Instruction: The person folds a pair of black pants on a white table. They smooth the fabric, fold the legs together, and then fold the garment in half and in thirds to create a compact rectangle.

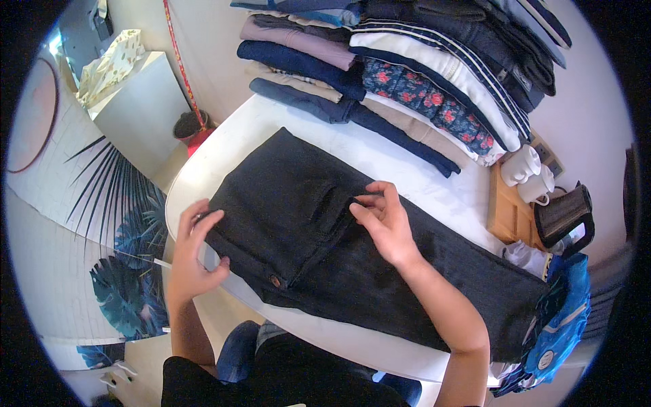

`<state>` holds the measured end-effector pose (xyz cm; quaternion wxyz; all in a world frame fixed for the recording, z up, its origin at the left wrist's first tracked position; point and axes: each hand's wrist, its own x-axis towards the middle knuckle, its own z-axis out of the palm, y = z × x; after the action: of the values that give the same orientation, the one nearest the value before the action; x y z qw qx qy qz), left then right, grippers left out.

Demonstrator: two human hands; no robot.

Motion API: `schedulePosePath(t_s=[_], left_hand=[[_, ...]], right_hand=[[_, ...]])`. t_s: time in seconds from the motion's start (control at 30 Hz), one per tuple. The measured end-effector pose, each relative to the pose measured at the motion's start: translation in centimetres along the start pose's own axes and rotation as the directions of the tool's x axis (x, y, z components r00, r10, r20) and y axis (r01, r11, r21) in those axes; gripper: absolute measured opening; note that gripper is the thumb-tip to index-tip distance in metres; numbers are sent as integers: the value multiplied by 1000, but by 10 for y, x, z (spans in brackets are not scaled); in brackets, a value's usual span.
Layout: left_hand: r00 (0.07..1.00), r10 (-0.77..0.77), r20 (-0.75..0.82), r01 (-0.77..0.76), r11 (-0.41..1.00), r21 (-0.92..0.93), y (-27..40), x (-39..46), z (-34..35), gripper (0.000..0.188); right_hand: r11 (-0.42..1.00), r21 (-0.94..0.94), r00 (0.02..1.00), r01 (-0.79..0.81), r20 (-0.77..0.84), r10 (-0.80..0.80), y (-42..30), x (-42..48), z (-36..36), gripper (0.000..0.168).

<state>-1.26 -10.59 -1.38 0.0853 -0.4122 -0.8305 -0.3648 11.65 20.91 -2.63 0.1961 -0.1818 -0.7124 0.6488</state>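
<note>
A pair of black denim trousers (457, 259) lies lengthwise across the white table. Its upper part is folded back over the legs, with the waistband and a copper-coloured button (275, 281) facing up. At a corner of the waistband, thumb and forefinger of my right hand (386, 226) pinch the cloth. My left hand (190, 254) hovers at the left edge of the trousers, its fingers spread and fingertips close to or touching the fabric. Nothing is gripped in it.
Tall stacks of folded clothes (300, 43) line the table's (239, 132) back. White mugs (521, 165) stand on a wooden box (508, 213), near a dark kettle (564, 216). A blue bag or garment (562, 325) sits at the right end. A plant pot (189, 126) stands beyond the left edge.
</note>
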Motion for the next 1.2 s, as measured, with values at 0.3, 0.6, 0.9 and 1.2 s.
schedulePosePath(t_s=[0.3, 0.6, 0.9, 1.2], left_hand=[[994, -3, -106, -2, 999, -45, -52, 6, 2, 44], [957, 101, -273, -64, 988, 141, -59, 11, 17, 20], [995, -62, 75, 36, 949, 312, -7, 17, -8, 44], [926, 147, 349, -158, 987, 3, 60, 45, 23, 52]], right_hand=[[649, -756, 985, 93, 166, 53, -31, 58, 36, 56], [864, -482, 979, 144, 199, -52, -2, 65, 6, 26], [723, -652, 970, 227, 217, -109, 0, 64, 6, 30], [657, -684, 948, 316, 202, -246, 6, 63, 9, 29]])
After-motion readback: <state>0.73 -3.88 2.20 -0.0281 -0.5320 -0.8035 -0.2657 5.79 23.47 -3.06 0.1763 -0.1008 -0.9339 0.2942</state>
